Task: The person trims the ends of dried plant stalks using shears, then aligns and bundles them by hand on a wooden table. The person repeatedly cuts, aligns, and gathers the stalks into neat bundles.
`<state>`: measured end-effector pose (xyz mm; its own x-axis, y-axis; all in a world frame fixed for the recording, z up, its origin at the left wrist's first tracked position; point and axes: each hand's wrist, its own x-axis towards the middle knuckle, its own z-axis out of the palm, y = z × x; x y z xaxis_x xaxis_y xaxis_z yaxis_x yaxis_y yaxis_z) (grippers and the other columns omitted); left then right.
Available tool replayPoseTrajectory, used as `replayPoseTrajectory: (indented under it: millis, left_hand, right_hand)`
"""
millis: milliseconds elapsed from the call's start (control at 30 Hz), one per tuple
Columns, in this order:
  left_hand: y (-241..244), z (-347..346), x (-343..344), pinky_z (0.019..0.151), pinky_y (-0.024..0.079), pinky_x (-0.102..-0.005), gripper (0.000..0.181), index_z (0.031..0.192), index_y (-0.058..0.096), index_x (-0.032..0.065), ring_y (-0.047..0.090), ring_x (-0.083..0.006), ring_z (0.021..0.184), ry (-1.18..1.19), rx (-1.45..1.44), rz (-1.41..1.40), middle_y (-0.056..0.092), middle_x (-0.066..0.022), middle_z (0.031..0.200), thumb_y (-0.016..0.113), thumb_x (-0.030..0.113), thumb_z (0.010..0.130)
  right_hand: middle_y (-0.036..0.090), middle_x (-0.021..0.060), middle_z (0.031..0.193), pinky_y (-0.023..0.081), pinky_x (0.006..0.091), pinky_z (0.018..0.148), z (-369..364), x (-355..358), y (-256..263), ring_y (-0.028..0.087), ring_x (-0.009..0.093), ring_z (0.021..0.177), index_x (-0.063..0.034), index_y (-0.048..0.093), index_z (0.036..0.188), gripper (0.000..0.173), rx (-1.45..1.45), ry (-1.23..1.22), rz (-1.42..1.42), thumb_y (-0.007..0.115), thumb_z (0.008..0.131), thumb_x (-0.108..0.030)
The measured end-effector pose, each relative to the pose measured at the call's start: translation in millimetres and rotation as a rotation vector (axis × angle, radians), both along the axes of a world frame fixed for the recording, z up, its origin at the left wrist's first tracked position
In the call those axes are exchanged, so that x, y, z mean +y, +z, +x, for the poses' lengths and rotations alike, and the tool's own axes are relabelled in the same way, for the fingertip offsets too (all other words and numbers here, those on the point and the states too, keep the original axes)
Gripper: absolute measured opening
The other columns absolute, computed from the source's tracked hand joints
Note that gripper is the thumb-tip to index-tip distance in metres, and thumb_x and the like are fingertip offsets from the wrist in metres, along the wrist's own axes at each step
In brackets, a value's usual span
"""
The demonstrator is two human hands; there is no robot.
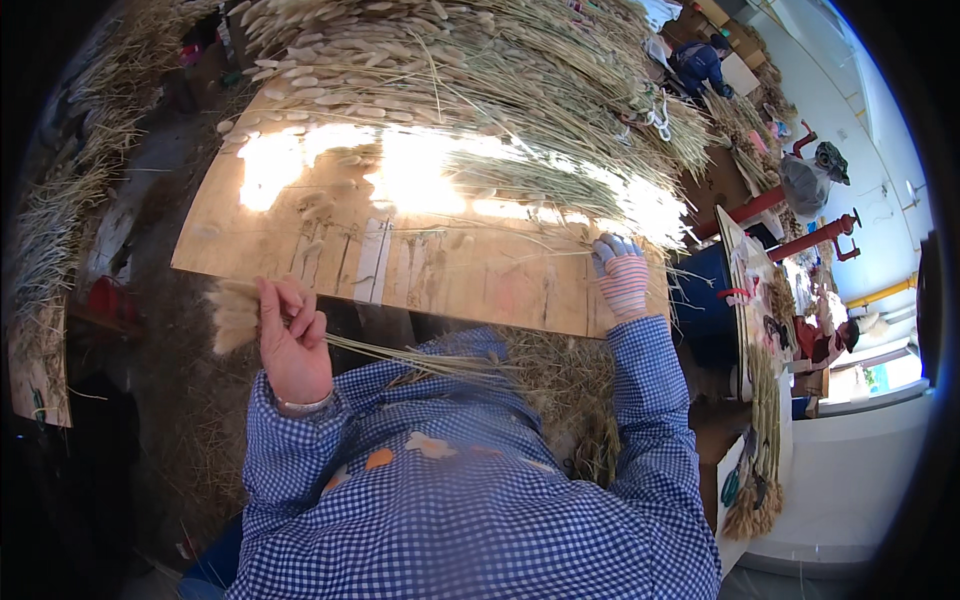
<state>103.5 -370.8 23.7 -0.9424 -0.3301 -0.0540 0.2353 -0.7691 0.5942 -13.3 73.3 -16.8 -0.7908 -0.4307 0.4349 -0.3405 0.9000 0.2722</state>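
Note:
My bare left hand (295, 337) is closed around a small bunch of dried bunny-tail grass (234, 319), just off the near left edge of the wooden board (480, 289). Its fluffy heads point left, while its thin stems (420, 360) trail right across my checked smock. On the board's right side rests my right hand (621, 274), in a striped work glove. Thin loose stalks (536, 244) run up to its fingertips; whether the fingers pinch them is hidden. Across the board's far part lies a thick heap of the same grass (480, 82), heads left, stems right.
At right stands another table with tied bunches (763, 405) and green-handled scissors (730, 487). Red pipes (814, 238) rise beyond a blue bin (701, 285). More dried stalks (45, 240) are piled at left. Two people work farther off. Straw litter (195, 405) covers the floor.

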Motion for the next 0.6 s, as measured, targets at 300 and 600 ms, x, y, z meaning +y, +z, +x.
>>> replayPoseTrajectory:
  millis: [300,600]
  left_hand:
    - [12,29,-50,0.056,0.036,-0.0231,0.035,0.073,0.038,0.0074,0.033,-0.0102,0.066,0.431,-0.016,0.096,0.035,-0.0009,0.076,0.036,0.026,0.103]
    - [-21,40,-111,0.042,0.021,-0.0205,0.035,0.072,0.030,0.0106,0.022,-0.0067,0.052,0.038,0.222,0.184,0.027,0.0017,0.069,0.033,0.026,0.104]
  right_hand:
    - [0.060,0.0071,0.117,0.035,0.0422,0.101,-8,69,7,0.052,0.028,0.114,-0.0142,0.064,0.102,0.025,-0.220,-0.452,0.159,0.059,0.081,-0.028]
    - [0.065,0.0114,0.100,0.049,0.0390,0.076,-30,15,94,0.062,0.030,0.089,-0.0119,0.067,0.098,0.023,-0.194,-0.438,-0.278,0.060,0.086,-0.031]
